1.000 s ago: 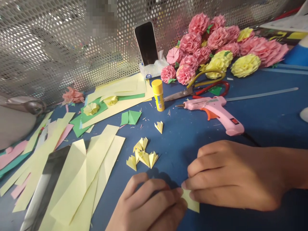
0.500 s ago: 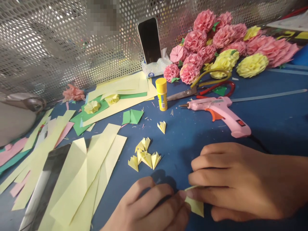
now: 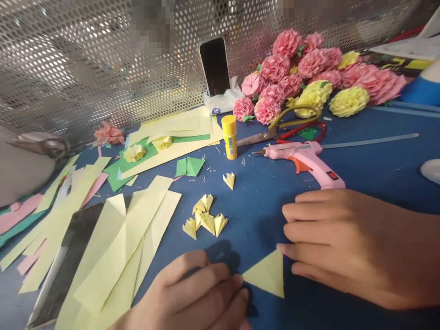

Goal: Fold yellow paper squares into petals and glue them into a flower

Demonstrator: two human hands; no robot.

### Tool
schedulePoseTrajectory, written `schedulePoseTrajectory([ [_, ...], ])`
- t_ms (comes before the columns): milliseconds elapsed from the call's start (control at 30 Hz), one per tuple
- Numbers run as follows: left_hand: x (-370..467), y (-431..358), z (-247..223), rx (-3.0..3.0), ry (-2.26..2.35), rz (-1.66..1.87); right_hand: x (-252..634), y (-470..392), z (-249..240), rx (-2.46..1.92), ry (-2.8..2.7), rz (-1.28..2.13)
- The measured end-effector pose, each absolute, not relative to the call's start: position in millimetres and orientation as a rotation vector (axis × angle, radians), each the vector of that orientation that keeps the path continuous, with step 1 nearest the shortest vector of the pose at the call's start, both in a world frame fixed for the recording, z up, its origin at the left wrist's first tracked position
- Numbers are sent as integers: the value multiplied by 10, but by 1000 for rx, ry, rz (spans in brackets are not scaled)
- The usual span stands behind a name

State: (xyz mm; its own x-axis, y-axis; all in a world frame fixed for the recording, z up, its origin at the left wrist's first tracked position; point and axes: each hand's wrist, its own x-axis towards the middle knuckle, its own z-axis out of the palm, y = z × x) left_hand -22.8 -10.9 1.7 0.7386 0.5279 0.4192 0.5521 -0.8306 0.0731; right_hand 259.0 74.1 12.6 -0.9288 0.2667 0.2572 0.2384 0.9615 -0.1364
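A pale yellow paper triangle [image 3: 267, 274] shows between my two hands, low in the view. My left hand [image 3: 195, 291] has its curled fingers pinching the triangle's left point. My right hand [image 3: 347, 243], fingers bent and pressed together, touches the upper right corner with a fingertip; its thumb is hidden, so its hold on the paper is unclear. Beyond my left hand lie several small folded yellow pieces [image 3: 207, 223], and one more piece [image 3: 229, 180] sits apart, nearer the glue stick [image 3: 229, 137].
Pale yellow strips [image 3: 120, 256] lie at left. A pink glue gun [image 3: 305, 158] and scissors [image 3: 263, 136] lie beyond my right hand. Pink and yellow paper flowers [image 3: 287, 73] are piled at the back right, beside a propped phone [image 3: 215, 66].
My hands have moved apart, and the paper triangle between them is now exposed. My right hand has shifted slightly right. The view has shifted a little.
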Motion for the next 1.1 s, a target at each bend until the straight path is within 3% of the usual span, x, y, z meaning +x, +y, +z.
schedulePoseTrajectory([
  [233,-133,-95,-45,-2803,-838,-812,2457,812,-44,-322,-2783,160],
  [733,-38,-78,-19,-2802,-988,-699,2462,730,-101,-507,-2728,431],
  [933,-57,-85,-225,-2721,-931,-817,2487,832,-34,-485,-2698,765],
  [1100,-76,-120,-108,-2786,-946,-625,2463,905,-50,-479,-2631,990],
])
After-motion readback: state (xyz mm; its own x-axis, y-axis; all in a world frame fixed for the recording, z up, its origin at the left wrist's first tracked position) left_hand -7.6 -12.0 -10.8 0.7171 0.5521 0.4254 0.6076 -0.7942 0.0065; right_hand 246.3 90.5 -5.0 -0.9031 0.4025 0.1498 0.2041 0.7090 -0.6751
